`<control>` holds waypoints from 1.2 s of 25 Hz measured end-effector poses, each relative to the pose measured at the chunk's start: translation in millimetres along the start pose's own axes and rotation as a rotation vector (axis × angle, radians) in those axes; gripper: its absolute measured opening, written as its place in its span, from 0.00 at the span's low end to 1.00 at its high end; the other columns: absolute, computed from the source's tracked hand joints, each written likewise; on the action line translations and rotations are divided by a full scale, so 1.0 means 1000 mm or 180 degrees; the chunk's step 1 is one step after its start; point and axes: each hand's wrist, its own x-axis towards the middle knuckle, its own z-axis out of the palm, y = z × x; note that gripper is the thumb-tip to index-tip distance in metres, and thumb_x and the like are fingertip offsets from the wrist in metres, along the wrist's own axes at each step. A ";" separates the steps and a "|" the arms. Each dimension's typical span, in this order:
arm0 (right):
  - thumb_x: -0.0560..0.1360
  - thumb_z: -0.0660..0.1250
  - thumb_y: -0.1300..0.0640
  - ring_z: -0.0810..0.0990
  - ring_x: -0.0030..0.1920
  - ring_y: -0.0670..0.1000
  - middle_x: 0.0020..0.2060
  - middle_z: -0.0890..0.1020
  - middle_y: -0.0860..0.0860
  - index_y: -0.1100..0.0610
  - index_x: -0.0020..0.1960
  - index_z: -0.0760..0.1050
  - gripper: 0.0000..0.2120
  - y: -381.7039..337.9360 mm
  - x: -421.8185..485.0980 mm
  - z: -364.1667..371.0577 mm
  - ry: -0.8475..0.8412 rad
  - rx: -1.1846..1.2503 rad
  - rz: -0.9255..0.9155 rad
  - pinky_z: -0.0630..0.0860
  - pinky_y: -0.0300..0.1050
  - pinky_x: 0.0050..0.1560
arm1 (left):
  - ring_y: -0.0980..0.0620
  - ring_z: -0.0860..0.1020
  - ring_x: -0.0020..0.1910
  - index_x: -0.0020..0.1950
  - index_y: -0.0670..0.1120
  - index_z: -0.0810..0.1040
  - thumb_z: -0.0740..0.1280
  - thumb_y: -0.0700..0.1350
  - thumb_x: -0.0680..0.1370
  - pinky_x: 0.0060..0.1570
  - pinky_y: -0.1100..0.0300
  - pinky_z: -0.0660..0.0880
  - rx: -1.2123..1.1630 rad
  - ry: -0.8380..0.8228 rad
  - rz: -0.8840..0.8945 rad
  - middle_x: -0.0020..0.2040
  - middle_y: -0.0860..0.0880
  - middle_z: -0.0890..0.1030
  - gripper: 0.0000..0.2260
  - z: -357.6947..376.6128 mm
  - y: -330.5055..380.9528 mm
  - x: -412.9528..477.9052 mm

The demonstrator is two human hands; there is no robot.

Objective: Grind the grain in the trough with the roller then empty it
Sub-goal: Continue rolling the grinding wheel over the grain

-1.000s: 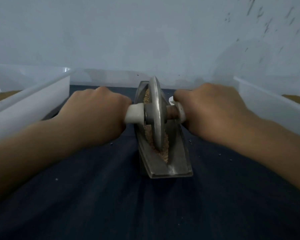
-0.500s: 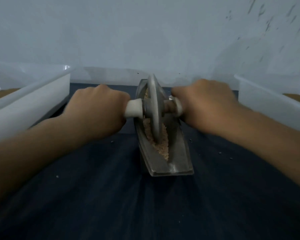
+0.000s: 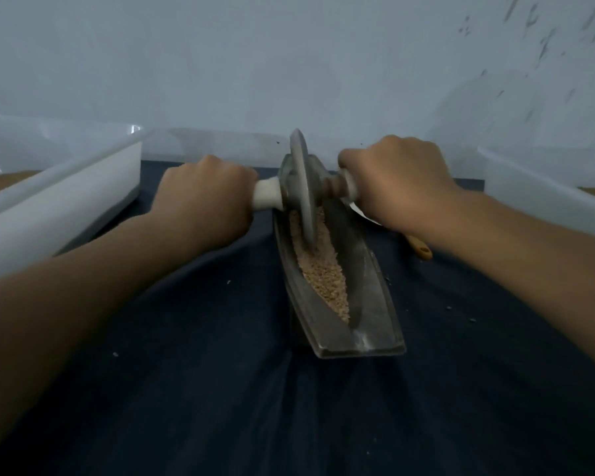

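Pale blue-grey wall behind, dark cloth-covered table [image 3: 220,389] in front. The metal trough [image 3: 378,304] sits mid-table, lengthwise away from the person, with the near end closest to the camera. The roller [image 3: 303,190], a metal disc on an axle, stands upright in the trough's far half with its edge down in the grain [image 3: 323,269]. The left hand [image 3: 203,197] is just left of the trough, fingers curled tight round the white handle [image 3: 267,197], with the fingertips hidden under the fist. The right hand [image 3: 395,180] is just right of the trough and grips the other handle [image 3: 346,187] the same way, fully closed on it, nothing else held. The grain lies in the trough groove from under the disc down toward the near tip; it looks coarse and crumbly, but the frame is too soft to tell how fine. A few loose bits [image 3: 228,281] lie on the cloth left of the trough, more to its right. A white bin [image 3: 66,207] stands well left of the trough and a second white bin [image 3: 529,190] well right, both showing tan contents at the frame edge. A spoon-like tool with a wooden handle [image 3: 421,250] lies right of the trough, mostly hidden by the right wrist. Judgement: mid-grind, the disc is working the far end, and the near pile likely needs more passes. Emptying has not started; the trough is flat on the table with all the grain inside.
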 end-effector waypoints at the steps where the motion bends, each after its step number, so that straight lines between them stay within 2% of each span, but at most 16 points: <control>1: 0.71 0.69 0.57 0.70 0.31 0.56 0.29 0.66 0.48 0.47 0.42 0.64 0.13 0.002 -0.021 -0.003 0.0127 0.0088 -0.0094 0.56 0.41 0.29 | 0.52 0.65 0.27 0.42 0.55 0.74 0.69 0.50 0.72 0.31 0.58 0.64 0.0126 0.0240 0.0221 0.33 0.53 0.69 0.04 -0.005 -0.004 -0.015; 4: 0.68 0.64 0.50 0.63 0.25 0.53 0.26 0.61 0.43 0.44 0.41 0.60 0.11 0.007 -0.075 -0.016 0.0498 0.0609 -0.0254 0.58 0.39 0.28 | 0.50 0.58 0.22 0.36 0.56 0.72 0.70 0.53 0.64 0.27 0.64 0.58 0.0352 0.0884 0.0809 0.27 0.53 0.61 0.07 -0.023 -0.013 -0.042; 6: 0.70 0.61 0.48 0.64 0.26 0.53 0.26 0.60 0.43 0.44 0.41 0.59 0.10 0.009 -0.070 -0.006 0.0494 0.0579 0.0019 0.59 0.40 0.28 | 0.50 0.59 0.23 0.36 0.54 0.74 0.71 0.51 0.64 0.28 0.64 0.56 0.0511 0.0871 0.0828 0.28 0.51 0.60 0.06 -0.020 -0.008 -0.032; 8: 0.74 0.66 0.50 0.72 0.32 0.57 0.30 0.66 0.48 0.46 0.42 0.65 0.08 0.000 -0.040 0.006 0.0154 0.0323 0.0382 0.60 0.42 0.31 | 0.50 0.58 0.25 0.40 0.52 0.78 0.71 0.47 0.69 0.27 0.61 0.55 0.0633 0.0754 0.0523 0.29 0.50 0.59 0.03 -0.010 0.003 -0.009; 9: 0.75 0.67 0.52 0.77 0.39 0.60 0.34 0.72 0.51 0.47 0.45 0.70 0.06 -0.004 -0.020 0.011 -0.0086 0.0320 0.0534 0.63 0.45 0.34 | 0.49 0.60 0.26 0.43 0.50 0.79 0.69 0.46 0.73 0.28 0.58 0.59 0.0595 0.0635 0.0295 0.30 0.49 0.62 0.01 -0.006 0.007 0.006; 11: 0.76 0.67 0.57 0.79 0.48 0.62 0.46 0.78 0.57 0.49 0.52 0.76 0.07 -0.008 0.016 0.012 -0.0355 0.0236 0.0598 0.66 0.48 0.40 | 0.44 0.70 0.33 0.50 0.49 0.79 0.66 0.45 0.76 0.34 0.53 0.68 0.0415 0.0298 -0.0067 0.37 0.46 0.72 0.04 -0.001 0.009 0.027; 13: 0.74 0.67 0.62 0.74 0.43 0.60 0.44 0.76 0.55 0.52 0.51 0.76 0.09 -0.009 0.023 0.000 -0.0296 0.0015 0.0430 0.64 0.48 0.39 | 0.42 0.76 0.39 0.51 0.50 0.79 0.65 0.46 0.77 0.38 0.52 0.72 0.0071 0.0028 -0.0180 0.42 0.45 0.77 0.05 0.002 0.007 0.021; 14: 0.74 0.68 0.62 0.72 0.40 0.58 0.41 0.74 0.54 0.51 0.49 0.75 0.08 -0.008 0.014 -0.006 -0.0257 -0.0041 0.0314 0.63 0.47 0.37 | 0.43 0.76 0.38 0.50 0.52 0.79 0.65 0.47 0.77 0.37 0.53 0.71 -0.0031 -0.0004 -0.0139 0.41 0.47 0.77 0.04 0.001 0.005 0.010; 16: 0.72 0.69 0.58 0.69 0.33 0.55 0.33 0.70 0.49 0.47 0.44 0.71 0.09 -0.003 -0.021 -0.010 -0.0124 0.0128 0.0135 0.60 0.43 0.31 | 0.46 0.71 0.31 0.43 0.54 0.76 0.67 0.49 0.73 0.31 0.56 0.66 0.0130 0.0241 0.0190 0.34 0.51 0.73 0.01 -0.007 -0.002 -0.017; 18: 0.70 0.64 0.52 0.63 0.26 0.48 0.28 0.65 0.43 0.42 0.40 0.63 0.10 0.002 -0.063 -0.018 0.0020 0.0462 -0.0009 0.56 0.38 0.28 | 0.47 0.67 0.23 0.37 0.55 0.74 0.72 0.50 0.66 0.28 0.63 0.58 0.0488 0.0642 0.0660 0.28 0.51 0.68 0.07 -0.026 -0.006 -0.038; 20: 0.67 0.59 0.47 0.60 0.24 0.44 0.24 0.62 0.41 0.39 0.40 0.58 0.09 0.009 -0.079 -0.014 0.0233 0.0719 -0.0050 0.55 0.34 0.27 | 0.47 0.67 0.20 0.35 0.54 0.75 0.75 0.48 0.62 0.30 0.66 0.51 0.0718 0.0892 0.0783 0.27 0.50 0.63 0.09 -0.037 -0.005 -0.035; 22: 0.70 0.60 0.47 0.66 0.24 0.50 0.26 0.66 0.43 0.40 0.40 0.58 0.10 0.007 -0.063 -0.001 0.0267 0.0576 0.0153 0.56 0.37 0.27 | 0.49 0.62 0.22 0.38 0.53 0.77 0.75 0.47 0.66 0.28 0.64 0.51 0.0920 0.0651 0.0635 0.28 0.50 0.61 0.07 -0.026 0.005 -0.021; 23: 0.73 0.63 0.48 0.72 0.29 0.55 0.29 0.70 0.46 0.42 0.41 0.60 0.11 0.004 -0.047 0.009 0.0179 0.0496 0.0317 0.58 0.41 0.28 | 0.48 0.62 0.25 0.42 0.53 0.79 0.73 0.47 0.70 0.27 0.62 0.55 0.0919 0.0503 0.0500 0.30 0.50 0.63 0.05 -0.019 0.009 -0.009; 25: 0.76 0.66 0.52 0.79 0.42 0.61 0.40 0.77 0.53 0.45 0.44 0.66 0.08 0.000 -0.008 0.026 -0.0176 0.0555 0.0627 0.64 0.47 0.34 | 0.47 0.68 0.32 0.50 0.51 0.80 0.68 0.46 0.75 0.33 0.56 0.65 0.0738 0.0155 0.0122 0.36 0.48 0.70 0.05 -0.013 0.014 0.021; 27: 0.75 0.66 0.56 0.79 0.48 0.61 0.45 0.79 0.55 0.46 0.46 0.70 0.07 0.001 0.020 0.027 -0.0437 0.0665 0.0736 0.66 0.48 0.39 | 0.46 0.72 0.36 0.53 0.49 0.80 0.67 0.45 0.76 0.37 0.54 0.68 0.0624 -0.0116 0.0030 0.40 0.47 0.73 0.07 -0.018 0.016 0.038; 30: 0.74 0.67 0.52 0.79 0.43 0.58 0.37 0.75 0.49 0.47 0.40 0.67 0.09 0.009 -0.004 0.013 -0.0588 0.0673 0.0468 0.67 0.45 0.35 | 0.47 0.71 0.35 0.51 0.52 0.79 0.67 0.48 0.76 0.35 0.55 0.67 0.0653 -0.0052 0.0247 0.38 0.49 0.72 0.05 -0.028 0.015 0.019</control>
